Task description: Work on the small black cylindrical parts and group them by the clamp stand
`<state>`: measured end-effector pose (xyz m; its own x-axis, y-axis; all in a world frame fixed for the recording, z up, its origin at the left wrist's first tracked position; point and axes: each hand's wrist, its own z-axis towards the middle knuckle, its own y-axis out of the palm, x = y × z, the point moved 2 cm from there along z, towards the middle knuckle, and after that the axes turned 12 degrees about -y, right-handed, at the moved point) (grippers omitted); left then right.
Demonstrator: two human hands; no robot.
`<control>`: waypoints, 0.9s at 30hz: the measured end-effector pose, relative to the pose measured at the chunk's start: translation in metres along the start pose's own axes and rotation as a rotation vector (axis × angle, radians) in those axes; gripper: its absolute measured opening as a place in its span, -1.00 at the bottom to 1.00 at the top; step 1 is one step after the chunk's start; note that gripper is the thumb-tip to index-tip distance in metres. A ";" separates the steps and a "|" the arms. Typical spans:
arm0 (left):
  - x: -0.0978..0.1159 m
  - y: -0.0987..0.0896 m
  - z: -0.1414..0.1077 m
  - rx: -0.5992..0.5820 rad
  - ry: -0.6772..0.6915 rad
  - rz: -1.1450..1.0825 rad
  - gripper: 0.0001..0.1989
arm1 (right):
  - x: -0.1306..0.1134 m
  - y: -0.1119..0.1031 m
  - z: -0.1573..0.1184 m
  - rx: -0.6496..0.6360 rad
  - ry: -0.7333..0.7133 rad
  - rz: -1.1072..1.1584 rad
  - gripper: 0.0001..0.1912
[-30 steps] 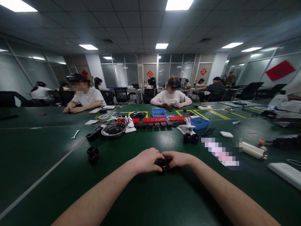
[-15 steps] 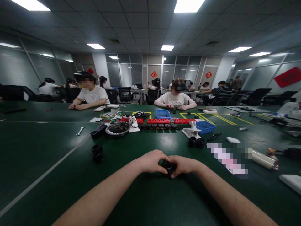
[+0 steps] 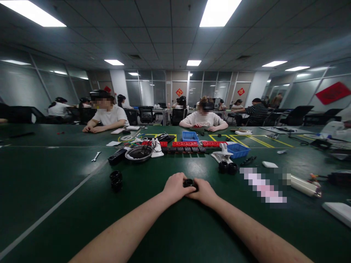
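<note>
Between my two hands is a black ring-shaped part (image 3: 189,182), round with a dark opening on top. My left hand (image 3: 176,188) wraps its left side, thumb across the front. Around the right side curl the fingers of my right hand (image 3: 204,190), its thumb near the left one. Both palms hide much of the part's sides. To the left, several similar black rings (image 3: 116,180) stand stacked on the green table (image 3: 153,233). Beyond my hands on the right, two more black rings (image 3: 228,167) sit side by side by a white clamp-like stand (image 3: 222,155).
Red and black power strips (image 3: 185,147) run across the table's middle, beside a round metal dish (image 3: 138,154) and a blue bin (image 3: 238,150). A wrench (image 3: 96,156) lies at left. On the right are a pale cylinder (image 3: 303,183) and a white box (image 3: 337,213). Two people sit opposite.
My hands and the black ring have shifted slightly left and away from me, and the fingers have closed further around it. The camera view has tilted up a little.
</note>
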<state>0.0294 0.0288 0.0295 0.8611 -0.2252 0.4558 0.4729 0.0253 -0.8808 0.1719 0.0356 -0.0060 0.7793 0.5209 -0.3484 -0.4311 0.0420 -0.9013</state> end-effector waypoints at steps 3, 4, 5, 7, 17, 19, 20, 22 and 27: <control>0.001 0.009 0.000 0.140 -0.044 0.004 -0.56 | -0.008 0.002 0.000 0.074 0.084 -0.174 -0.69; 0.001 0.012 0.000 0.171 -0.043 0.002 -0.57 | -0.011 0.002 0.000 0.081 0.103 -0.208 -0.70; 0.001 0.015 0.000 0.194 -0.040 -0.003 -0.58 | -0.014 0.002 0.000 0.086 0.112 -0.230 -0.71; 0.000 0.019 0.001 0.221 -0.035 -0.025 -0.59 | -0.017 0.002 -0.001 0.089 0.117 -0.249 -0.71; -0.018 0.011 0.011 -0.007 0.210 -0.340 -0.42 | 0.013 -0.007 0.002 -0.004 -0.171 0.387 -0.27; -0.021 0.010 0.014 -0.085 0.224 -0.383 -0.47 | 0.018 -0.013 0.002 -0.074 -0.199 0.548 -0.28; -0.023 0.010 0.016 -0.111 0.219 -0.402 -0.49 | 0.018 -0.015 0.002 -0.102 -0.199 0.596 -0.29; -0.024 0.011 0.019 -0.147 0.213 -0.437 -0.50 | 0.018 -0.018 0.002 -0.126 -0.190 0.635 -0.32; -0.021 0.013 0.022 -0.203 0.208 -0.481 -0.52 | 0.013 -0.019 0.004 -0.151 -0.185 0.664 -0.49</control>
<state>0.0216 0.0555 0.0109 0.4926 -0.3531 0.7954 0.7399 -0.3112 -0.5964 0.1886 0.0454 0.0079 0.2772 0.5323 -0.7999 -0.7107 -0.4466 -0.5435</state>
